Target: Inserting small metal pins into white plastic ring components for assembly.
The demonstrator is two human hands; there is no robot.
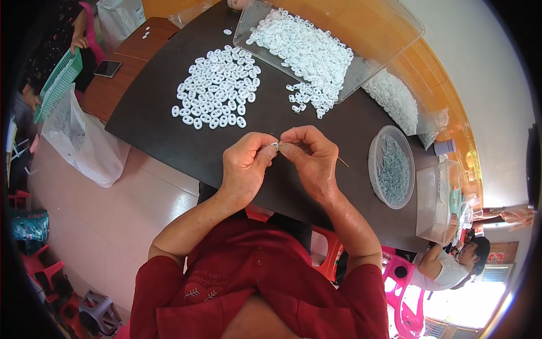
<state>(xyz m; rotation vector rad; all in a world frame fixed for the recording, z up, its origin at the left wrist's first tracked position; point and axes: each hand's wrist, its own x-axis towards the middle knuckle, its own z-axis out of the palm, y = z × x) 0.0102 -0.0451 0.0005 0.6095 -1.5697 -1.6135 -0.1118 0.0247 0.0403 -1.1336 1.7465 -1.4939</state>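
Observation:
My left hand (pixel 246 164) and my right hand (pixel 310 160) meet over the near part of the dark table (pixel 237 150), fingertips almost touching. Between the left thumb and forefinger is a small white plastic piece (pixel 275 145), mostly covered by the fingers. The right thumb and forefinger pinch close against it; what they grip is too small to make out. A thin yellow stick (pixel 343 162) shows beyond the right hand, and whether that hand holds it I cannot tell. Ahead and left lies a spread of white oval two-hole plastic pieces (pixel 217 87).
A clear bin (pixel 415 28) lies tipped at the back, smaller white pieces (pixel 307 48) spilling out. On the right are a bag of white pieces (pixel 392 96), a round tub (pixel 371 164) of grey screws and a clear box (pixel 432 203). Other people sit far left and far right.

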